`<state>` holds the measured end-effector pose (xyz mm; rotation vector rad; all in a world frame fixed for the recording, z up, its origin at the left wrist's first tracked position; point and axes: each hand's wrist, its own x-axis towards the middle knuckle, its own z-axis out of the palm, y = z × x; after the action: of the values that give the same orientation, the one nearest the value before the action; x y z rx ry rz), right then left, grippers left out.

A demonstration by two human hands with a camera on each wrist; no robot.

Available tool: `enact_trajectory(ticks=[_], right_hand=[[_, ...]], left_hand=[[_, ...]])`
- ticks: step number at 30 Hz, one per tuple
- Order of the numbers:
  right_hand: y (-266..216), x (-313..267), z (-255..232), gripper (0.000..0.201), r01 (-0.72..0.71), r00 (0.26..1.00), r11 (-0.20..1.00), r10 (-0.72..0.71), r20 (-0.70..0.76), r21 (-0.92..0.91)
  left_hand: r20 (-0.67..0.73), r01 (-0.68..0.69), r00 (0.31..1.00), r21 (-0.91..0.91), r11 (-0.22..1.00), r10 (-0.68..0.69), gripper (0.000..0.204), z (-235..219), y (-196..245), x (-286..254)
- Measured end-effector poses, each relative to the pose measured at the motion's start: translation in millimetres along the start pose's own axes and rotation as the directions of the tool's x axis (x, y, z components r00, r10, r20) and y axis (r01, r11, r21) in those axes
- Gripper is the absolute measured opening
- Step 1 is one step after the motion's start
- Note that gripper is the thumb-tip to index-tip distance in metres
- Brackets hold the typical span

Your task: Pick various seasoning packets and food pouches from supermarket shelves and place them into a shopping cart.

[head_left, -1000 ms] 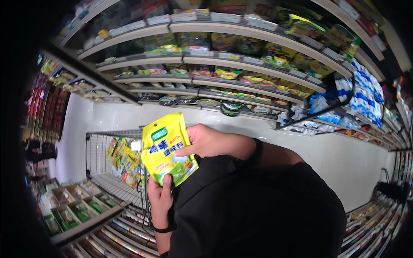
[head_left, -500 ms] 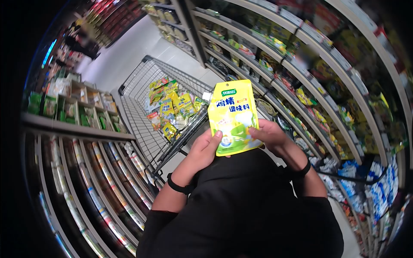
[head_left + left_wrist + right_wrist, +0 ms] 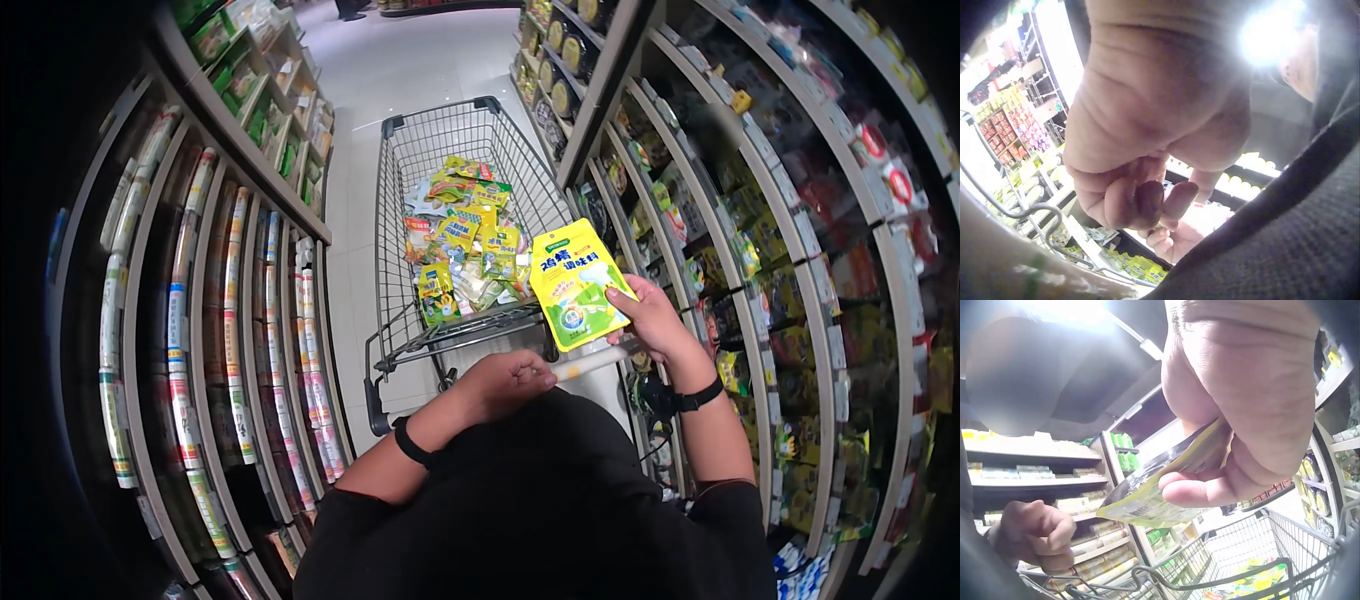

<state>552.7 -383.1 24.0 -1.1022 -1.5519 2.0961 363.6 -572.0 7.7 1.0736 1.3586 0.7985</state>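
Note:
My right hand [image 3: 655, 318] grips the lower right edge of a yellow-and-green pouch of chicken essence seasoning [image 3: 572, 285], thumb on its printed front. In the right wrist view the pouch [image 3: 1154, 487] is seen from below, a finger lying along its underside. My left hand [image 3: 512, 383] is apart from the pouch, close to my shirt front. In the left wrist view its fingers [image 3: 1129, 203] hang loosely curled with nothing between them. The wire shopping cart [image 3: 395, 150] stands just ahead, partly overlapped by the pouch.
Several yellow and green seasoning packets [image 3: 470, 235] lie piled in the cart. Shelves of long, narrow packages [image 3: 180, 330] line the left side. Shelves of bagged goods [image 3: 790, 350] stand close on the right. Pale floor [image 3: 430, 55] runs ahead between the shelves.
My view has swung left, from facing the shelves to facing along the aisle over the cart. The left hand has let go of the pouch, which stays in the right hand.

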Motion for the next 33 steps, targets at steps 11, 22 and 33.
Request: enact_trajectory(ticks=[11,22,33], right_hand=[[5,194,48,0.089,-0.020,0.993,1.000,0.021,-0.119,0.010],[1,56,-36,0.052,0.160,0.977,0.978,-0.137,-0.166,0.136],[157,-230,-217,0.035,0.452,0.435,0.881,-0.079,-0.897,0.142]], left_hand=[[-0.277,-0.046,0.961,-0.118,0.992,0.012,0.012,-32,-39,-38],[-0.198,-0.156,0.966,0.062,0.986,0.165,0.015,-5,-38,-20],[0.120,-0.256,0.960,0.026,0.966,0.252,0.011,78,1,45]])
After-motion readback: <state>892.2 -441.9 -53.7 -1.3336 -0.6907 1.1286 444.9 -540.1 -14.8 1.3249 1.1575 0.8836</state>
